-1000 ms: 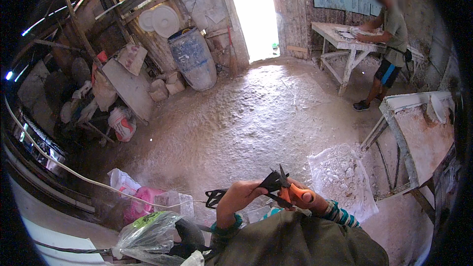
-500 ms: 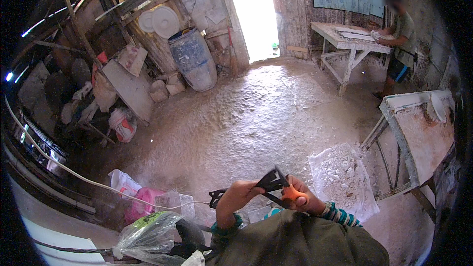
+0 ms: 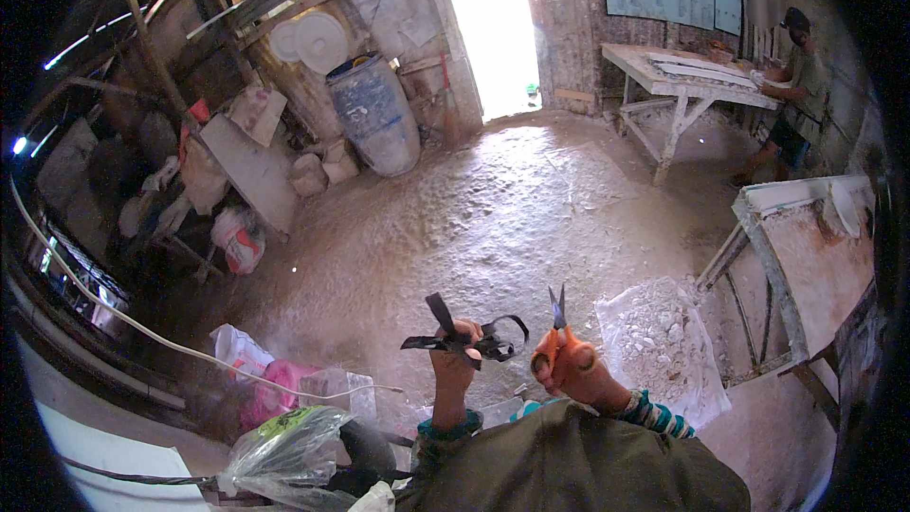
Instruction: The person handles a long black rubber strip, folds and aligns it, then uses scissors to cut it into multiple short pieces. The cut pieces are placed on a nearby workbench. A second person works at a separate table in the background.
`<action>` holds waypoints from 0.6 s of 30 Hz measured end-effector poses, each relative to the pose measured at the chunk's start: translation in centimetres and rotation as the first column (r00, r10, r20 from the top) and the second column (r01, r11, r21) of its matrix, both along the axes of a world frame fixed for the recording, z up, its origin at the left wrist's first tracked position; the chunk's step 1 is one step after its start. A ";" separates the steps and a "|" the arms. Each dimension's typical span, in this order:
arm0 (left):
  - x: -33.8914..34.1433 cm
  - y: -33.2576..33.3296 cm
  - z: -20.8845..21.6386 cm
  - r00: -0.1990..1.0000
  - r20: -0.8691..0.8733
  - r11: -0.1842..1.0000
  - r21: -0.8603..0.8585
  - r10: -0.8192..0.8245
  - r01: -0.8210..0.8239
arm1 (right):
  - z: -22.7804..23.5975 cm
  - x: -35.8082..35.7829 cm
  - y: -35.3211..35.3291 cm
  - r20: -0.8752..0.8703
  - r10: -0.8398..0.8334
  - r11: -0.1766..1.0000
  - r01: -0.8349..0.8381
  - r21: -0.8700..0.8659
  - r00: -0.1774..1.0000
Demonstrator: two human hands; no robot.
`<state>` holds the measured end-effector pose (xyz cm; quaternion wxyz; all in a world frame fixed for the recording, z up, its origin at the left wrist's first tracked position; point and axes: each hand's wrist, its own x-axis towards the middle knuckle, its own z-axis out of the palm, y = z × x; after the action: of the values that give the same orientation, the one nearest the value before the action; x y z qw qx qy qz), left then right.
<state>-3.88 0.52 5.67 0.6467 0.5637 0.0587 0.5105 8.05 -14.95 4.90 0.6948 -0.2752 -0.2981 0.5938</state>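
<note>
In front of my lap, my left hand (image 3: 458,360) is closed round a black strap (image 3: 499,345). One flat end of it stands up above the fingers and a loop curls out on the right. My right hand (image 3: 586,381) grips a pair of scissors (image 3: 558,321) by orange handles. The two blades point upward and are slightly spread, apart from the strap. Striped teal cuffs show at both wrists, and a dark cloth covers my lap.
Beside my left arm lie a clear plastic bag (image 3: 289,450), a pink bag (image 3: 275,393) and a white cable (image 3: 171,337). A white sack with pale rubble (image 3: 664,346) lies on the right. Farther back, a person (image 3: 801,85) works at a white table (image 3: 630,62). A blue barrel (image 3: 373,114) stands by the doorway.
The scissors have come away from the strap and now point upward. My left hand has risen with the strap bunched in it. The person at the table has shifted right.
</note>
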 end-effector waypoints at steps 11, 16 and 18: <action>1.2 0.0 -0.6 0.970 0.127 0.954 0.197 0.206 -0.228 | -1.0 -1.0 1.0 -0.306 0.135 0.963 -0.197 -0.185 0.943; 1.8 -0.6 -2.3 0.957 -0.047 0.758 0.621 0.287 -0.197 | -3.6 -1.5 3.3 0.219 0.187 0.932 -0.103 -0.347 0.958; 2.2 -1.6 -2.6 0.937 -0.081 0.625 0.764 0.340 -0.160 | -2.8 -1.2 3.4 0.594 0.084 0.970 0.071 -0.232 0.800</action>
<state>-1.72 -1.09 3.07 0.2698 0.8171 -0.0073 0.5095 6.87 -11.50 2.06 0.5237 -0.5306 -0.4285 0.5105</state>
